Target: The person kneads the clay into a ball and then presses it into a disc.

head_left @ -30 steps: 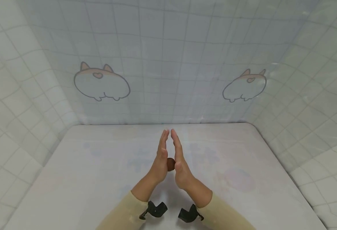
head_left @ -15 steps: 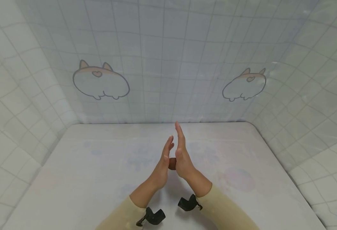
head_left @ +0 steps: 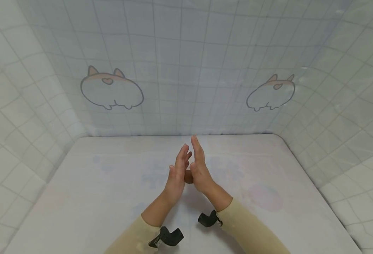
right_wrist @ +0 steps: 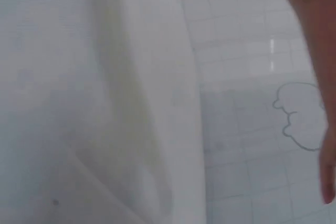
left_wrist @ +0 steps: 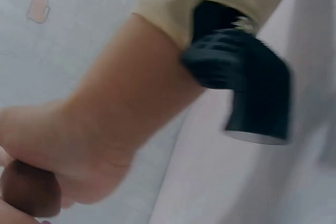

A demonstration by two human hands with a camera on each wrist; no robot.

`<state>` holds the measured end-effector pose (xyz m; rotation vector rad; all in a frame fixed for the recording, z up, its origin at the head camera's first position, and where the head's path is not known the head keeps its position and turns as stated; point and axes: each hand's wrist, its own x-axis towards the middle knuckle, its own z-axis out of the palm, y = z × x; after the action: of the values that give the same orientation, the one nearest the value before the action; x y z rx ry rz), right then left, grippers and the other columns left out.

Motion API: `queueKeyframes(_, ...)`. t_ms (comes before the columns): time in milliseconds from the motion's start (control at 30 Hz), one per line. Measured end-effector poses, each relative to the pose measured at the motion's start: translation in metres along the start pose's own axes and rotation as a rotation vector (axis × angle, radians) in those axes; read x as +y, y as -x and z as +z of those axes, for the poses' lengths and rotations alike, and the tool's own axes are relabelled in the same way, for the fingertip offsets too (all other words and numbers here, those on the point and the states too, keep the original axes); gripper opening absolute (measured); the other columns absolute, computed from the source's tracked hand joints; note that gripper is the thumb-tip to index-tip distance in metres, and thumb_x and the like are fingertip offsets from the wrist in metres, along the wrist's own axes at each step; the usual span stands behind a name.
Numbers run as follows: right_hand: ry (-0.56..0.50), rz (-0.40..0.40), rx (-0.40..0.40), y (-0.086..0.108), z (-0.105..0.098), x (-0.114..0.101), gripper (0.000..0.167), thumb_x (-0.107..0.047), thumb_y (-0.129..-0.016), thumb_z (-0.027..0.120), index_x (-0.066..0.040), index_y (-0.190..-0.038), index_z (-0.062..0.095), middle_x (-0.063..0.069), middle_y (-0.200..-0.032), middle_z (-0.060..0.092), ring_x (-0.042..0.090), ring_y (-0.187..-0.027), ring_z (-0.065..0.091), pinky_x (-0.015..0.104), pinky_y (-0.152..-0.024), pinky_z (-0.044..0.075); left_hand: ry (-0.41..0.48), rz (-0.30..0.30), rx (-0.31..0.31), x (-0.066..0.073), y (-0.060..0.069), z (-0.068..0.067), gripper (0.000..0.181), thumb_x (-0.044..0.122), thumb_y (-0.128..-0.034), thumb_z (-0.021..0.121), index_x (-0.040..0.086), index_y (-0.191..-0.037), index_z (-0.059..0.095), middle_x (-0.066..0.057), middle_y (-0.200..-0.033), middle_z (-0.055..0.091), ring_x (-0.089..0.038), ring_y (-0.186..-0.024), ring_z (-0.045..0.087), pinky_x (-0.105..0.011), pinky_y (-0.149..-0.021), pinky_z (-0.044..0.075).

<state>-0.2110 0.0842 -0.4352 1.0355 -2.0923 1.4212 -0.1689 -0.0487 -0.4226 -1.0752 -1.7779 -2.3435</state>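
Between my two palms sits a small brown ball (head_left: 188, 177), its material not clear. My left hand (head_left: 175, 179) presses it from the left, fingers straight and pointing away, thumb raised. From the other side my right hand (head_left: 201, 175) presses with straight fingers, its tips farther forward than the left's. Palms are apart by about the ball's width. In the left wrist view the ball (left_wrist: 32, 188) looks rounded with a flattened edge, against the heel of a palm. Only a blurred part of a hand (right_wrist: 328, 129) shows at the right edge of the right wrist view.
A pale table (head_left: 94, 197) with faint coloured prints lies under the hands. Grid-patterned sheeting (head_left: 173, 70) stands behind it and on both sides, with dog drawings at the back. Black mounts (head_left: 170, 236) sit on both sleeved wrists.
The hands have slid back and forth against each other with the ball between them. Over the last half second the left hand moved forward and its thumb lifted; the ball shifted slightly left.
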Motion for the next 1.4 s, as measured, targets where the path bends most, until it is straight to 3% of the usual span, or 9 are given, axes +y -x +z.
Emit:
queueKeyframes(200,-0.022,-0.006,-0.044,0.009,0.008,0.0,0.087,-0.067,-0.1,0.011,-0.006,-0.16,0.0,0.018,-0.165,-0.001,0.024,-0.144,0.017,0.051,-0.106,0.031,-0.08,0.048,0.042,0.006,-0.009,0.0,0.08,0.067,-0.1005,0.003,0.015,-0.161,-0.004,-0.004,-0.167,-0.002,-0.03,-0.153,0.003,-0.061,-0.116,-0.003)
queueKeyframes(300,-0.104,0.003,-0.061,0.013,0.011,-0.003,0.087,-0.068,-0.1,0.013,-0.009,-0.16,-0.004,0.014,-0.165,0.002,0.005,-0.101,0.048,0.03,-0.079,0.045,-0.137,0.032,0.078,0.006,-0.012,0.0,0.086,0.073,-0.0977,0.005,0.017,-0.162,-0.003,-0.004,-0.167,0.0,-0.029,-0.152,0.001,-0.065,-0.114,-0.003)
queueKeyframes(433,-0.203,0.006,-0.094,0.017,0.017,-0.009,0.087,-0.07,-0.1,0.013,-0.01,-0.16,-0.009,0.012,-0.164,0.002,-0.002,-0.073,0.044,0.023,-0.06,0.043,-0.215,0.021,0.128,0.005,-0.015,-0.004,0.094,0.079,-0.0934,0.008,0.015,-0.162,-0.002,-0.005,-0.167,-0.002,-0.031,-0.152,-0.001,-0.069,-0.112,-0.005)
queueKeyframes(500,-0.211,-0.001,-0.105,0.02,0.019,-0.014,0.088,-0.07,-0.1,0.012,-0.01,-0.16,-0.009,0.012,-0.165,-0.002,0.006,-0.104,0.052,0.028,-0.082,0.046,-0.248,0.01,0.154,0.005,-0.016,-0.006,0.096,0.081,-0.092,0.007,0.015,-0.162,-0.002,-0.006,-0.167,-0.001,-0.032,-0.152,0.001,-0.07,-0.111,-0.002)
queueKeyframes(633,-0.229,-0.04,-0.103,0.023,0.022,-0.025,0.092,-0.071,-0.1,0.011,-0.004,-0.159,-0.009,0.015,-0.166,-0.008,0.028,-0.149,0.015,0.049,-0.114,0.023,-0.277,-0.041,0.184,0.001,-0.017,-0.011,0.095,0.083,-0.0902,0.008,0.021,-0.162,-0.002,-0.003,-0.167,0.0,-0.03,-0.152,0.004,-0.071,-0.111,0.003)
queueKeyframes(700,-0.236,-0.065,-0.085,0.023,0.022,-0.03,0.093,-0.071,-0.1,0.01,0.0,-0.158,-0.008,0.017,-0.166,-0.007,0.034,-0.152,-0.003,0.055,-0.118,0.007,-0.293,-0.059,0.186,-0.001,-0.017,-0.012,0.094,0.083,-0.0902,0.009,0.023,-0.162,-0.001,-0.003,-0.168,0.0,-0.028,-0.153,0.003,-0.072,-0.111,0.003)
queueKeyframes(933,-0.254,-0.107,-0.027,0.021,0.016,-0.041,0.092,-0.068,-0.101,0.009,0.003,-0.157,-0.007,0.02,-0.165,-0.005,0.035,-0.152,-0.007,0.045,-0.12,-0.001,-0.363,-0.152,0.145,-0.009,-0.006,-0.011,0.084,0.077,-0.0944,0.004,0.028,-0.162,0.001,0.004,-0.167,0.0,-0.023,-0.153,0.003,-0.07,-0.113,0.006)
queueKeyframes(1200,-0.177,-0.049,0.054,0.013,0.006,-0.04,0.092,-0.07,-0.1,0.009,0.0,-0.158,-0.005,0.016,-0.166,-0.001,0.033,-0.153,-0.002,0.064,-0.115,0.002,-0.51,-0.175,0.055,-0.021,0.008,-0.002,0.085,0.076,-0.0946,0.002,0.024,-0.163,0.002,-0.002,-0.167,-0.005,-0.033,-0.152,0.004,-0.076,-0.108,0.01)
queueKeyframes(1400,-0.164,0.033,0.08,0.007,0.002,-0.032,0.092,-0.074,-0.098,0.013,-0.008,-0.16,-0.005,0.017,-0.166,-0.003,0.028,-0.153,0.0,0.068,-0.113,0.004,-0.481,-0.192,0.006,-0.019,0.017,0.004,0.08,0.072,-0.0973,0.003,0.026,-0.162,-0.002,0.001,-0.168,-0.003,-0.032,-0.152,0.008,-0.078,-0.106,0.011)
